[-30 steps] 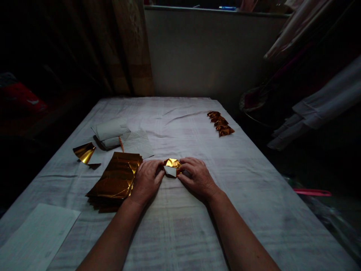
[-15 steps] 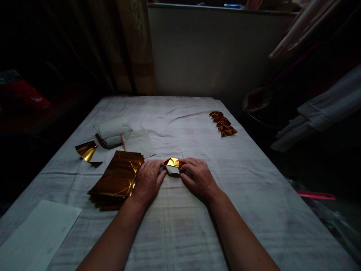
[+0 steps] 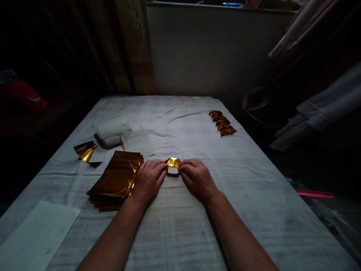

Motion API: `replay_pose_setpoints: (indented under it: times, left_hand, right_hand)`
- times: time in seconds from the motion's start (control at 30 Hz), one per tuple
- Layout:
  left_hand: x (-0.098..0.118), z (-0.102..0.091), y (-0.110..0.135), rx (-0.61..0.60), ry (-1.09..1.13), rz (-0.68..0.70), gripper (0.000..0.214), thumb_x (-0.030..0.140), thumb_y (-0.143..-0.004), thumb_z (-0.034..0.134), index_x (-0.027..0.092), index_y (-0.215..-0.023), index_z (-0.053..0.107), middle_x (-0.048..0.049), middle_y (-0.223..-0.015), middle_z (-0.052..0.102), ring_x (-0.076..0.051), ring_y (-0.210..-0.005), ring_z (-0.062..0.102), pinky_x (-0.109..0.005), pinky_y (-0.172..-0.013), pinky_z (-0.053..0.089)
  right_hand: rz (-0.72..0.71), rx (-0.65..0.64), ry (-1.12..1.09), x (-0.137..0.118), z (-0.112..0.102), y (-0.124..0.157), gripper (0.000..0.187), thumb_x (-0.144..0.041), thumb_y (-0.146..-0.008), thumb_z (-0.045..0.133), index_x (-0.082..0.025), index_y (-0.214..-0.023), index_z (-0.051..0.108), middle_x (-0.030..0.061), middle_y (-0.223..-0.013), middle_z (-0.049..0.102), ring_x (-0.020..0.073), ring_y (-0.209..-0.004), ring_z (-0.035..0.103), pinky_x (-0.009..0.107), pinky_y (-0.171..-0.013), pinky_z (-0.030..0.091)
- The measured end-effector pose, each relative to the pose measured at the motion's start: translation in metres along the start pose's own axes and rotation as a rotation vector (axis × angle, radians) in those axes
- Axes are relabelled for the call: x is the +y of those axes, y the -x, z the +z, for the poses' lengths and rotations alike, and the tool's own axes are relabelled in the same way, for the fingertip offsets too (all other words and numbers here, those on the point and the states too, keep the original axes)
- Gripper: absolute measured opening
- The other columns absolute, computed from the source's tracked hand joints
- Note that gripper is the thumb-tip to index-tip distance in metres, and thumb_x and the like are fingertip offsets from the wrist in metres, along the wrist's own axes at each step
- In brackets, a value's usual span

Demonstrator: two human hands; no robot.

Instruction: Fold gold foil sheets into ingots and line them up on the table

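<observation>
Between my two hands is a small piece of folded gold foil paper, shiny gold on its far part with a pale patch on the near part. My left hand pinches its left end, fingers closed. At the right end, my right hand grips it in the same way. Close beside my left wrist lies a stack of gold foil paper sheets. Several folded gold foil pieces sit in a row at the table's far right.
A checked pale cloth covers the table. At the left are a curled gold scrap, crumpled pale paper and a flat white sheet. Garments hang beyond the right edge, with a pink strip lower down.
The folded piece's near part has changed shape: its pale patch is now a smaller, straighter rectangle with a gold edge. Both hands stay nearly in place, still holding its ends.
</observation>
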State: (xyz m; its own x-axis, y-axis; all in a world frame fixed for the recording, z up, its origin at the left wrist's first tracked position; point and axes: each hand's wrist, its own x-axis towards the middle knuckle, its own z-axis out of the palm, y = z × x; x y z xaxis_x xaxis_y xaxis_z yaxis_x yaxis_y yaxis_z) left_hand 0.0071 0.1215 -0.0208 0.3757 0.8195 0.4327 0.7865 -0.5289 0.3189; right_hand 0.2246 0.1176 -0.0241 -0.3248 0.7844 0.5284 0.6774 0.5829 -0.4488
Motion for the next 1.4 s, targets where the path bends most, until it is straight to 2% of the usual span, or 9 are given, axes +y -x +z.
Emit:
replay_pose_setpoints:
  times: [0.23, 0.37, 0.67, 0.83, 1.0, 1.4]
  left_hand:
    - [0.001, -0.001, -0.001, 0.019, 0.041, 0.010, 0.016, 0.027, -0.095, 0.056, 0.024, -0.100, 0.070, -0.0049, -0.109, 0.074, -0.022, -0.101, 0.066, -0.041, -0.092, 0.049]
    - [0.000, -0.001, -0.001, -0.009, 0.073, 0.021, 0.015, 0.026, -0.094, 0.056, 0.023, -0.096, 0.070, -0.0051, -0.105, 0.074, -0.021, -0.100, 0.066, -0.040, -0.091, 0.050]
    - [-0.001, -0.002, 0.000, -0.030, 0.060, 0.014, 0.012, 0.027, -0.094, 0.057, 0.022, -0.093, 0.068, -0.0045, -0.092, 0.073, -0.022, -0.088, 0.065, -0.037, -0.083, 0.049]
    - [0.001, 0.003, -0.002, 0.030, 0.045, -0.073, 0.009, 0.025, -0.093, 0.058, 0.022, -0.092, 0.067, -0.0032, -0.089, 0.073, -0.022, -0.086, 0.064, -0.037, -0.083, 0.047]
    - [0.004, 0.009, -0.005, 0.020, 0.026, -0.187, 0.009, 0.026, -0.092, 0.058, 0.023, -0.095, 0.067, -0.0038, -0.093, 0.074, -0.024, -0.090, 0.065, -0.039, -0.085, 0.046]
    - [0.007, 0.014, -0.007, 0.062, -0.022, -0.228, 0.008, 0.023, -0.089, 0.061, 0.023, -0.097, 0.065, -0.0044, -0.095, 0.074, -0.024, -0.089, 0.063, -0.038, -0.083, 0.045]
  right_hand:
    - [0.059, -0.055, -0.006, -0.001, -0.002, 0.000, 0.012, -0.015, -0.088, 0.062, -0.023, -0.089, 0.071, 0.0048, -0.099, 0.074, 0.0209, -0.091, 0.063, 0.036, -0.085, 0.049]
    - [0.095, -0.072, -0.017, -0.001, -0.004, -0.001, 0.013, -0.018, -0.088, 0.061, -0.025, -0.092, 0.072, 0.0048, -0.099, 0.075, 0.0211, -0.093, 0.064, 0.037, -0.086, 0.048]
    - [0.143, -0.106, -0.021, 0.004, -0.005, 0.000, 0.013, -0.022, -0.092, 0.059, -0.025, -0.095, 0.071, 0.0044, -0.098, 0.074, 0.0213, -0.093, 0.064, 0.036, -0.087, 0.044]
    - [0.189, -0.068, 0.036, 0.003, 0.000, -0.002, 0.012, -0.023, -0.092, 0.058, -0.024, -0.092, 0.070, 0.0041, -0.091, 0.073, 0.0216, -0.088, 0.063, 0.035, -0.081, 0.043]
    - [0.248, -0.026, 0.071, 0.001, 0.007, -0.005, 0.013, -0.024, -0.092, 0.058, -0.023, -0.093, 0.071, 0.0048, -0.089, 0.073, 0.0222, -0.085, 0.062, 0.035, -0.079, 0.042]
    - [0.310, 0.024, 0.182, 0.000, 0.016, -0.007, 0.015, -0.026, -0.094, 0.054, -0.023, -0.095, 0.068, 0.0056, -0.089, 0.071, 0.0229, -0.084, 0.060, 0.036, -0.078, 0.039]
